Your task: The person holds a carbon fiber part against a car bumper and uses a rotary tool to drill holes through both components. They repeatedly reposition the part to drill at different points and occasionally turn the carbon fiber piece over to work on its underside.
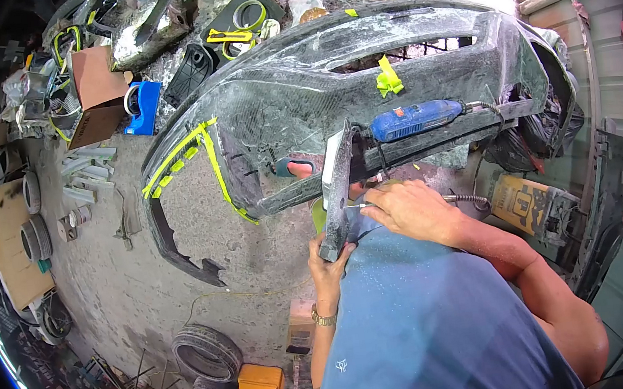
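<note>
My left hand [328, 269] is closed around the lower end of a narrow, dusty dark panel piece [339, 218], which stands roughly upright in front of my shirt. My right hand [417, 211] grips the handpiece of a rotary tool, its fingers covering most of it. The thin metal tip points left, right at the edge of the piece. A flexible shaft [467, 199] runs out behind that hand. The blue rotary tool body [416, 119] lies on a large dusty dark car bumper [283, 113], just beyond my hands. Yellow-green tape marks the bumper's left opening.
Behind the bumper, a cluttered bench holds a yellow utility knife [229, 35], a roll of tape [250, 15] and a blue tape dispenser [142, 108]. A cardboard box [520, 205] stands at right. Tires [206, 352] and an orange box [259, 384] lie on the floor.
</note>
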Available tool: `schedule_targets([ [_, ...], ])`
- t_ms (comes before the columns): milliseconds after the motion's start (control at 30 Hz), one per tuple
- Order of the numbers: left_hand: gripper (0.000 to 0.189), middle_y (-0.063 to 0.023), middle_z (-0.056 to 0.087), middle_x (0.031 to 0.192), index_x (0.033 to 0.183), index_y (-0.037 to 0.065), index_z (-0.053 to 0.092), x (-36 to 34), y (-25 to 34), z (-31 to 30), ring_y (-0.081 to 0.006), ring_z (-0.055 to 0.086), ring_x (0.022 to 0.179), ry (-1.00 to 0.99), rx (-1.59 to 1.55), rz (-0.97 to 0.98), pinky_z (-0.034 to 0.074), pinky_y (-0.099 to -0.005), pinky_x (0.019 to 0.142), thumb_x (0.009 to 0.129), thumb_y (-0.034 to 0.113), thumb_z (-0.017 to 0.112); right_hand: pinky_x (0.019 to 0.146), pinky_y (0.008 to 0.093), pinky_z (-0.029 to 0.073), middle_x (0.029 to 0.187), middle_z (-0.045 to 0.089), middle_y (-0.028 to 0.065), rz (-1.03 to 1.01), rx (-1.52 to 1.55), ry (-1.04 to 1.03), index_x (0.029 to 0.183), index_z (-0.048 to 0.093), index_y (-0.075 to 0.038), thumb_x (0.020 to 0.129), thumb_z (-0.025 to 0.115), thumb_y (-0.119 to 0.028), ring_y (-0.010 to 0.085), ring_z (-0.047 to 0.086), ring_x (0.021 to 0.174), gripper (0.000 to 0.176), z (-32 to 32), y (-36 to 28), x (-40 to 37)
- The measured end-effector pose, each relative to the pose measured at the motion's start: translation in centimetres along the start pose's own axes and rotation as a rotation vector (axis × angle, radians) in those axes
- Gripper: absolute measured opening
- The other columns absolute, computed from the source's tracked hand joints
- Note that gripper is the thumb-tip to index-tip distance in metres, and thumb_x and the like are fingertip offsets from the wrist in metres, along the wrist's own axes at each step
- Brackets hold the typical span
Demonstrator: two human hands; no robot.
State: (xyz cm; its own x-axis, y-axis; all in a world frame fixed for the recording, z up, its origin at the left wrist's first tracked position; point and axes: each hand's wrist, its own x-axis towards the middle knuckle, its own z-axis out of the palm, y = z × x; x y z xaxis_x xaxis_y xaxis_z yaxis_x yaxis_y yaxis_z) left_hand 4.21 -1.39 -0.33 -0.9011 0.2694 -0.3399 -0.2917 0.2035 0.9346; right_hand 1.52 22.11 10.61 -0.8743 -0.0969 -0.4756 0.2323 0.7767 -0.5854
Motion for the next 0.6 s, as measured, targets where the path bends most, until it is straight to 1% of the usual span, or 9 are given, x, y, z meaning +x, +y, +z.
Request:
schedule_targets([
  [33, 0.049, -0.0082, 0.07, 0.091, 0.113, 0.0, 0.054, 0.0, 0.0, -0.1, -0.0122, 0.068, 0.082, -0.001, 0.0, 0.001, 0.055, -0.0268, 0.074, 0.076, 0.007, 0.084, 0.073, 0.0528, 0.05, 0.088, 0.067, 0.0225, 0.0, 0.0, 0.001, 0.1, 0.063, -0.002, 0.097, 0.053, -0.033, 0.0417, 0.065, 0.086, 0.033, 0.1, 0.1, 0.0],
  [100, 0.048, -0.0088, 0.063, 0.102, 0.113, 0.0, 0.054, 0.0, 0.3, -0.2, -0.0153, 0.065, 0.089, -0.026, -0.011, -0.096, 0.055, -0.0306, 0.079, 0.076, 0.006, 0.084, 0.074, 0.0514, 0.052, 0.083, 0.067, 0.0215, -0.036, -0.002, 0.013, 0.099, 0.062, -0.001, 0.098, 0.052, -0.03, 0.0412, 0.066, 0.079, 0.031, 0.1, 0.2, 0.0],
  [233, 0.048, -0.0089, 0.062, 0.102, 0.113, 0.001, 0.054, 0.0, 1.0, -0.2, -0.0151, 0.064, 0.09, -0.021, 0.049, -0.049, 0.055, -0.0308, 0.079, 0.076, 0.006, 0.084, 0.074, 0.0517, 0.052, 0.082, 0.067, 0.0217, -0.048, 0.013, 0.023, 0.099, 0.062, 0.0, 0.098, 0.052, -0.03, 0.0411, 0.066, 0.079, 0.031, 0.1, 0.1, 0.0],
  [300, 0.048, -0.0085, 0.07, 0.092, 0.114, 0.0, 0.054, 0.1, 1.1, -0.1, -0.0127, 0.068, 0.082, -0.009, 0.104, 0.044, 0.055, -0.0277, 0.075, 0.077, 0.008, 0.084, 0.074, 0.0514, 0.052, 0.083, 0.067, 0.0204, -0.037, 0.002, -0.003, 0.099, 0.063, -0.001, 0.097, 0.052, -0.03, 0.0405, 0.067, 0.079, 0.031, 0.0, 0.0, 0.0],
  [333, 0.048, -0.0085, 0.07, 0.092, 0.114, 0.0, 0.054, 0.1, 1.0, -0.1, -0.0127, 0.068, 0.082, -0.009, 0.104, 0.045, 0.055, -0.0277, 0.075, 0.077, 0.008, 0.084, 0.074, 0.0514, 0.052, 0.083, 0.067, 0.0204, -0.037, 0.002, -0.003, 0.099, 0.063, -0.001, 0.097, 0.052, -0.03, 0.0405, 0.067, 0.079, 0.031, -0.1, 0.0, 0.0],
  [400, 0.048, -0.0085, 0.07, 0.092, 0.113, 0.0, 0.054, 0.1, 0.8, -0.1, -0.0129, 0.068, 0.082, -0.011, 0.058, 0.028, 0.055, -0.028, 0.075, 0.076, 0.008, 0.084, 0.074, 0.0493, 0.053, 0.089, 0.067, 0.0184, -0.04, -0.053, 0.063, 0.099, 0.063, -0.002, 0.097, 0.053, -0.03, 0.0387, 0.067, 0.081, 0.03, -0.3, 0.0, 0.1],
  [500, 0.049, -0.0087, 0.07, 0.091, 0.113, 0.0, 0.054, 0.0, 0.2, -0.1, -0.0131, 0.068, 0.082, -0.008, 0.014, 0.007, 0.055, -0.0281, 0.075, 0.076, 0.008, 0.084, 0.073, 0.047, 0.055, 0.094, 0.067, 0.0168, -0.006, -0.093, 0.047, 0.099, 0.062, -0.002, 0.097, 0.053, -0.031, 0.037, 0.068, 0.083, 0.03, -0.7, -0.4, 0.1],
  [533, 0.049, -0.0087, 0.07, 0.091, 0.113, 0.0, 0.054, 0.0, 0.3, -0.2, -0.0131, 0.068, 0.082, -0.009, 0.014, 0.007, 0.055, -0.0281, 0.075, 0.076, 0.008, 0.084, 0.073, 0.047, 0.055, 0.094, 0.067, 0.0168, -0.005, -0.093, 0.047, 0.099, 0.062, -0.002, 0.097, 0.053, -0.031, 0.037, 0.068, 0.083, 0.03, -0.4, -0.2, 0.0],
  [600, 0.049, -0.0085, 0.07, 0.091, 0.113, 0.001, 0.054, 0.2, 0.9, -0.1, -0.0132, 0.068, 0.082, -0.012, 0.108, 0.095, 0.055, -0.0281, 0.075, 0.076, 0.009, 0.085, 0.069, 0.0512, 0.051, 0.091, 0.068, 0.0185, -0.041, -0.082, 0.066, 0.105, 0.061, -0.006, 0.098, 0.052, -0.034, 0.0391, 0.067, 0.082, 0.03, 0.4, 0.3, -0.1],
])
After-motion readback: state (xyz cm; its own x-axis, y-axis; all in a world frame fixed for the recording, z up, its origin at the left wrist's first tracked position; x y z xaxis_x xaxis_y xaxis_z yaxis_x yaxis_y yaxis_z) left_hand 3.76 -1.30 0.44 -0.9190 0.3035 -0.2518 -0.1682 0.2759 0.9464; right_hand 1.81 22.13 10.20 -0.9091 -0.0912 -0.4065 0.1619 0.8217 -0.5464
